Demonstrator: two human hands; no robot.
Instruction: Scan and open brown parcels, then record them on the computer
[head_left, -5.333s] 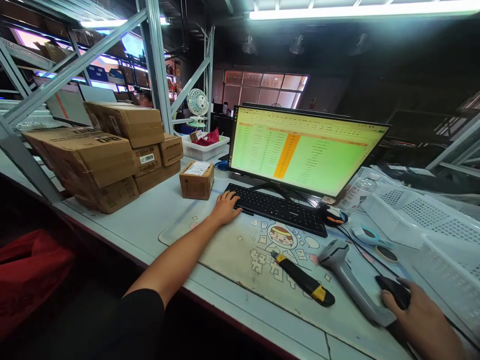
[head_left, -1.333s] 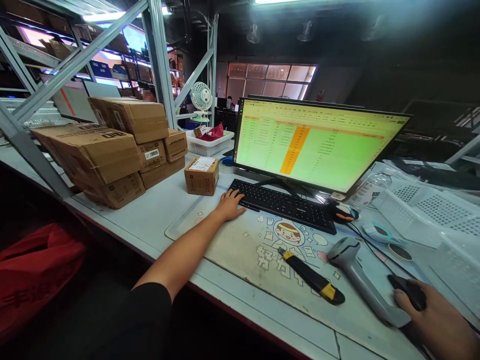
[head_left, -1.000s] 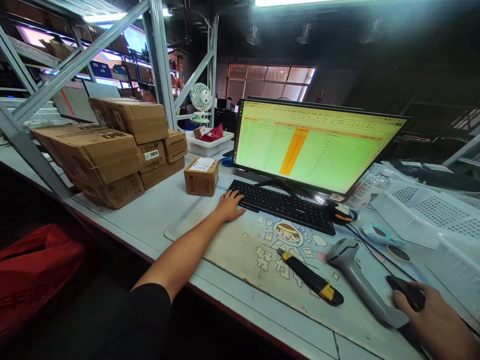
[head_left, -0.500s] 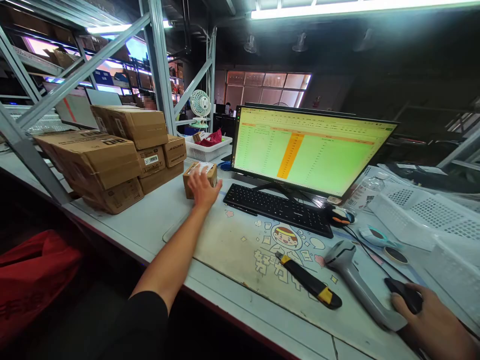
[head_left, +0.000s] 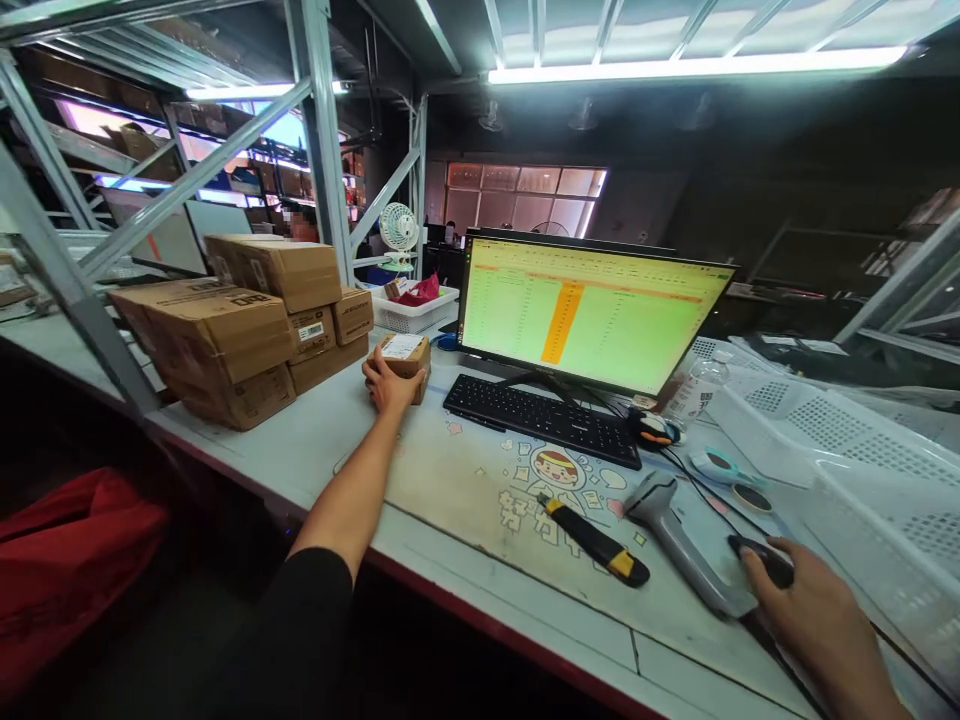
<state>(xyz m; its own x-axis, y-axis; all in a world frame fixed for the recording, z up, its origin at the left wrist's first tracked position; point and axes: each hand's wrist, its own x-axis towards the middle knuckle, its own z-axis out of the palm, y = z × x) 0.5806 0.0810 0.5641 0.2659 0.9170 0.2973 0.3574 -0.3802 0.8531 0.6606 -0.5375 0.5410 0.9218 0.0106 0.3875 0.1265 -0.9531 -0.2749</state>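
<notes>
My left hand (head_left: 388, 383) is wrapped round a small cardboard box (head_left: 406, 355) with a white label, which stands on the desk left of the black keyboard (head_left: 541, 420). My right hand (head_left: 806, 605) rests curled over a black mouse (head_left: 765, 560) at the lower right. A grey barcode scanner (head_left: 675, 535) lies just left of the mouse. A black and yellow utility knife (head_left: 589, 540) lies on the printed desk mat (head_left: 487, 500). The monitor (head_left: 585, 315) shows a green and orange spreadsheet.
A stack of larger cardboard boxes (head_left: 232, 330) stands at the left by a metal rack post (head_left: 322, 150). White plastic baskets (head_left: 840, 440) fill the right side, another white basket (head_left: 412, 310) with red contents sits behind. A red bag (head_left: 67, 560) lies below the desk.
My left hand left the keyboard's left end, moved left and closed round the small box. The right hand stayed on the mouse. The view tilted upward a little.
</notes>
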